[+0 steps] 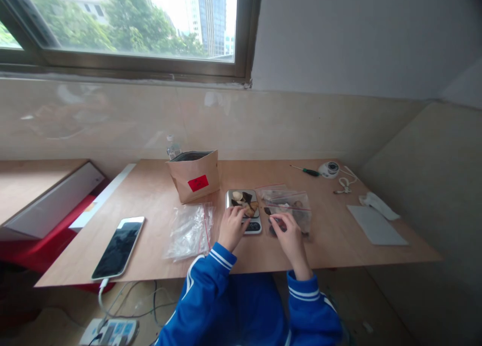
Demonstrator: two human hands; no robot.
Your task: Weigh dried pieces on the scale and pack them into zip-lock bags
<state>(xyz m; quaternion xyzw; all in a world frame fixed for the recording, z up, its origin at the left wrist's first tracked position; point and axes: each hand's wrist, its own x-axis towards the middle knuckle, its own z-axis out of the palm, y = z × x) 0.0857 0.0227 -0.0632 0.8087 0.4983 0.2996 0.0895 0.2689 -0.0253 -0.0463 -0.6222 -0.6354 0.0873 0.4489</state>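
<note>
A small kitchen scale (255, 227) lies at the middle of the table, with pale, brown and dark dried pieces (244, 201) heaped on its metal plate. My left hand (232, 229) rests at the scale's front left, fingers apart and reaching over the plate's edge; it seems to hold nothing. To the right, my right hand (289, 235) has thumb and forefinger pinched at a small dark piece (267, 211). Just behind and under that hand are clear zip bags (301, 214) with dark contents. Flat clear plastic bags (188, 233) lie left of my left hand.
Behind the bags stands an open brown paper pouch (194, 178) with a red label, a plastic bottle (173, 147) behind it. A phone (119, 248) on a cable lies left. Rightward are a screwdriver (309, 172), a dome camera (329, 169) and white paper (376, 226).
</note>
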